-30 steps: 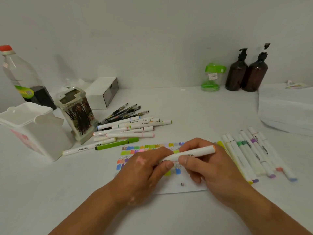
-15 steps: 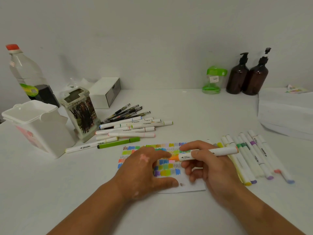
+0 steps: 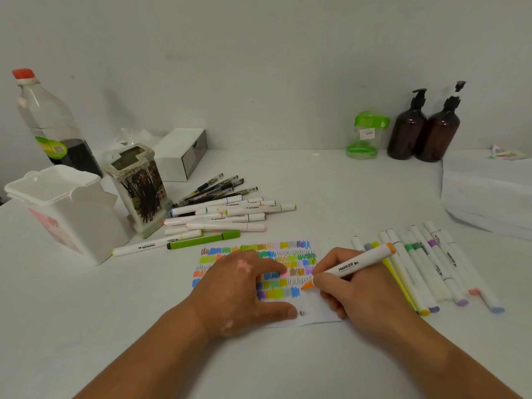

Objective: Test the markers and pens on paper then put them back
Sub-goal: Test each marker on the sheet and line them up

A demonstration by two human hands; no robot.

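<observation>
Fingers (image 3: pixel 338 257) of the right hand (image 3: pixel 362 292) pinch the orange marker (image 3: pixel 358 262) near its nib, barrel slanting up-right, tip down at the bare lower-right patch of the paper (image 3: pixel 321 311), while the left hand (image 3: pixel 239 286) lies flat, pinning it.

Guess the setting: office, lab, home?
Likely a home craft or hobby corner: loose markers, a swatch-covered paper, and amber pump bottles at the back.
</observation>
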